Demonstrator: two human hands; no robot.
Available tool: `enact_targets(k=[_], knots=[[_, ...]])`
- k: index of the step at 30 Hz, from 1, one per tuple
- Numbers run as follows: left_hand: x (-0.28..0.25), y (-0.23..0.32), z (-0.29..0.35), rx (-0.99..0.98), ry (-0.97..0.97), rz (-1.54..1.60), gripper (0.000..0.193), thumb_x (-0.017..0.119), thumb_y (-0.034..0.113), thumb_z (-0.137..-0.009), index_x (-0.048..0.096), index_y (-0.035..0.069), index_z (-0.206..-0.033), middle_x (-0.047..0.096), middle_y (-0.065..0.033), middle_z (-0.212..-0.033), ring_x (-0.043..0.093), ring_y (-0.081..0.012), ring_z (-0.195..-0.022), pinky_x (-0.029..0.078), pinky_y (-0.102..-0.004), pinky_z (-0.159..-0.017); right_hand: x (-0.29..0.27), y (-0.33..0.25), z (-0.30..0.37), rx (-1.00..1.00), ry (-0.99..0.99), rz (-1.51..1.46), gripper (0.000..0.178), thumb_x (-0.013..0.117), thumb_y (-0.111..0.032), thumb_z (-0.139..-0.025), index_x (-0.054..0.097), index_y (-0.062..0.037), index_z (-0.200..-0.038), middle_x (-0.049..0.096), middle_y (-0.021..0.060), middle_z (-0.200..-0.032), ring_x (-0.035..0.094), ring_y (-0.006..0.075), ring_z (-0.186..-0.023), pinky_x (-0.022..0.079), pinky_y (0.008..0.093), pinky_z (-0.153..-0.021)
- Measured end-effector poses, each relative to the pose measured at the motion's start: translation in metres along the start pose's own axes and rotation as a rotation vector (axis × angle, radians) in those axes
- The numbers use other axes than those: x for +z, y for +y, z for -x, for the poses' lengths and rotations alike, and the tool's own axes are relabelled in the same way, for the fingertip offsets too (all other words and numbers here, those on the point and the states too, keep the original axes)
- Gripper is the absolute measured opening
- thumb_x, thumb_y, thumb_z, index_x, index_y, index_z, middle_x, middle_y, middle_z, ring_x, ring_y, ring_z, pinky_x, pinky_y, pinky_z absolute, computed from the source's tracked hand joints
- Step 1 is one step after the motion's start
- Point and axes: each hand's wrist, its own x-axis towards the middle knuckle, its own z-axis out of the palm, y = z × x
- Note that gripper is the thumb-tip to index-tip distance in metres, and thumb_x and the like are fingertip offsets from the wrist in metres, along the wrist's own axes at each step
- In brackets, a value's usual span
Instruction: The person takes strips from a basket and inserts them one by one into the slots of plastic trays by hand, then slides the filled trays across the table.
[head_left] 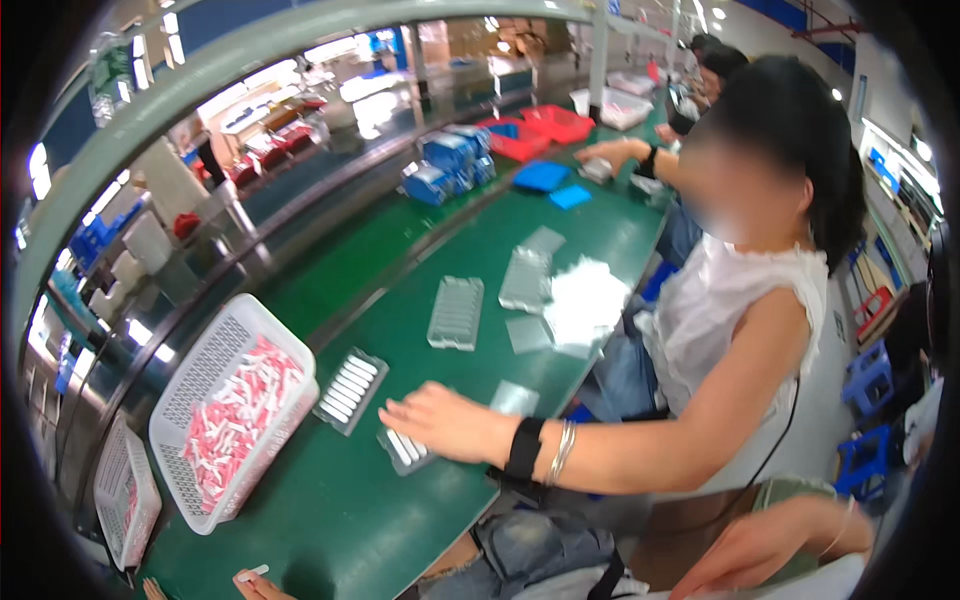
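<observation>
At the lower left edge, my right hand (258, 588) is closed, fingers pinching a small white stick-shaped piece (254, 573). Only the fingertips of my left hand (153, 590) come into view beside it, so whatever it holds is hidden. Above them stands a white perforated basket (230, 420) filled with pink-and-white stick-shaped pieces (240, 425). To its right lies a clear plastic tray (350, 390) with white sticks in a row. A co-worker's hand (440, 420) rests over a second tray (405, 455) of white sticks.
A smaller white basket (125, 495) stands at far left. Clear trays (456, 312) and a pile of clear sheets (585, 300) lie on the green table (390, 520). Blue packs (450, 165) and red bins (540, 132) are farther back. Another person's hand (760, 550) shows at lower right.
</observation>
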Motion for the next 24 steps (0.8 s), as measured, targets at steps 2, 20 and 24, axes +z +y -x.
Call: enact_targets(k=[2,20,24], knots=[[-0.008,0.004,0.001,0.099,0.007,-0.036,0.030,0.044,0.024,-0.094,0.055,-0.002,-0.083,0.048,-0.0072,-0.067,0.041,-0.0170,-0.056,0.034,-0.0314,-0.050,-0.072,0.012,-0.020,-0.044,0.064,-0.034,0.042,0.052,-0.007,-0.077,0.051,-0.0003,-0.119,0.058,0.0067,-0.103,0.054,0.0214,-0.089,0.044,0.0329,-0.077],[-0.005,-0.001,0.002,-0.131,-0.065,0.102,0.028,0.048,0.027,-0.092,0.052,0.000,-0.083,0.047,-0.0050,-0.064,0.041,-0.0145,-0.054,0.033,-0.0277,-0.048,-0.041,0.203,-0.070,-0.337,-0.855,0.088,0.061,0.078,-0.027,-0.058,0.051,-0.0065,-0.109,0.051,0.0065,-0.109,0.051,0.0253,-0.100,0.048,0.0378,-0.080],[-0.005,0.000,0.000,-0.067,-0.066,0.044,0.028,0.045,0.024,-0.094,0.051,0.001,-0.080,0.045,-0.0061,-0.064,0.040,-0.0155,-0.053,0.032,-0.0293,-0.048,-0.084,0.235,-0.054,-0.237,-0.755,0.037,0.062,0.077,-0.029,-0.057,0.052,-0.0085,-0.109,0.053,0.0072,-0.106,0.049,0.0268,-0.102,0.044,0.0388,-0.083]])
